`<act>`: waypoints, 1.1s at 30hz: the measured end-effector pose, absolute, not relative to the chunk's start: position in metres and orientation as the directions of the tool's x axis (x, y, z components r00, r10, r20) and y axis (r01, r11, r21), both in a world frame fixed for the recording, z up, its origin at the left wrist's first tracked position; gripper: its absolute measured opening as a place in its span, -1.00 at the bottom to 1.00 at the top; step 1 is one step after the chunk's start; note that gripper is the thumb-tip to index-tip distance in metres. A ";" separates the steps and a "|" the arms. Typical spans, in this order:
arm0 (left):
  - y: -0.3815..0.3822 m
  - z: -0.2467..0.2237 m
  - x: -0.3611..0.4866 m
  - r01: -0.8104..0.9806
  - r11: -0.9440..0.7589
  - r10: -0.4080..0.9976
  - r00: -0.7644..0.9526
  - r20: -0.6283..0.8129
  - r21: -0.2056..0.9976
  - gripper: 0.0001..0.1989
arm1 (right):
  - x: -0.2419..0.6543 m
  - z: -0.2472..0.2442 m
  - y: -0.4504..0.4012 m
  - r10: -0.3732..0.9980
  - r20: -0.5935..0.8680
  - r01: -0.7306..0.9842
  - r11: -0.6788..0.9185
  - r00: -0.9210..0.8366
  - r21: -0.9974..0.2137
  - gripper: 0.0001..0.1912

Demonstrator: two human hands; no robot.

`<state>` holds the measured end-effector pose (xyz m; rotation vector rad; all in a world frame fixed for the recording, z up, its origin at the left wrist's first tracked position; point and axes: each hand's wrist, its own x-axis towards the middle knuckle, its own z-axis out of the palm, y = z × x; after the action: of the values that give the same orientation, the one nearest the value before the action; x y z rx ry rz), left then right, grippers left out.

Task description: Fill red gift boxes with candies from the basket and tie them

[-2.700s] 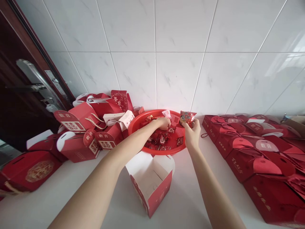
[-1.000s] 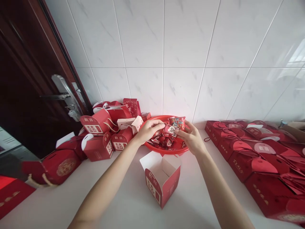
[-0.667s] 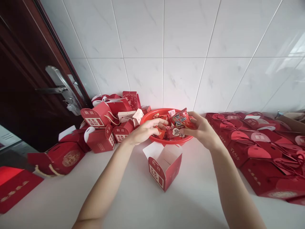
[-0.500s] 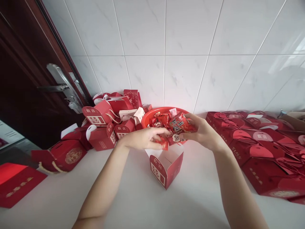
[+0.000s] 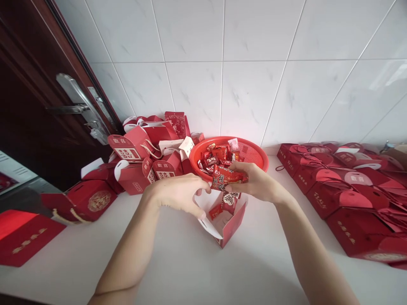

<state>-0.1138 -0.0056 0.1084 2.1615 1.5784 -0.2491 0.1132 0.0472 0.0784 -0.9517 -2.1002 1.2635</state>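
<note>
A small red gift box (image 5: 233,226) stands open-topped on the white surface in front of me, its white front flap (image 5: 210,228) tilted outward. Inside it lie wrapped sweets, among them a dark red packet (image 5: 229,202) and a smaller red one (image 5: 216,210). My right hand (image 5: 256,182) pinches a larger red snack packet (image 5: 222,178) just above the box's back edge. At the box's left side is my left hand (image 5: 179,195), thumb and curled fingers apart, the thumb tip at the flap. No item shows in that hand.
Behind the box a red plastic basket (image 5: 261,159) holds several wrapped sweets. Folded red gift boxes (image 5: 132,180) crowd the left, near a dark door with a metal handle (image 5: 79,106). Rows of red boxes (image 5: 352,233) fill the right. A tiled wall (image 5: 244,97) closes off the back.
My left hand has let go of a small red sweet, now in the box, and moved to the flap, which has tipped outward. The right hand has brought its packet left and lower.
</note>
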 end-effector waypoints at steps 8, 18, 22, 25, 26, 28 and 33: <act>-0.004 0.108 -0.116 0.932 -0.257 0.823 0.350 -0.447 0.257 -0.36 | 0.115 0.080 0.046 0.761 0.037 0.328 0.323 -0.647 -0.888 -0.79; -0.007 0.107 -0.114 0.936 -0.249 0.819 0.341 -0.461 0.250 -0.27 | 0.123 0.082 0.046 0.716 0.022 0.262 0.284 -0.698 -0.922 -0.64; -0.009 0.106 -0.114 0.932 -0.213 0.821 0.334 -0.464 0.294 -0.23 | 0.121 0.084 0.043 0.618 -0.050 0.353 0.380 -0.785 -0.855 -0.73; -0.009 0.106 -0.114 0.930 -0.217 0.837 0.334 -0.434 0.296 -0.25 | 0.116 0.084 0.039 0.554 -0.088 0.388 0.452 -0.828 -0.804 -0.75; -0.010 0.106 -0.114 0.928 -0.222 0.840 0.338 -0.424 0.298 -0.25 | 0.114 0.084 0.038 0.548 -0.085 0.388 0.467 -0.832 -0.794 -0.75; -0.010 0.106 -0.113 0.923 -0.239 0.840 0.353 -0.413 0.302 -0.26 | 0.109 0.082 0.036 0.540 -0.087 0.399 0.493 -0.837 -0.773 -0.76; -0.010 0.110 -0.111 0.920 -0.264 0.826 0.371 -0.425 0.290 -0.27 | 0.097 0.077 0.032 0.515 -0.267 0.553 0.551 -0.815 -0.625 -0.63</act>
<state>-0.1107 -0.0099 0.1097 2.1492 1.5051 -0.2564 0.0969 0.0315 0.0767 -0.9688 -2.8127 1.1634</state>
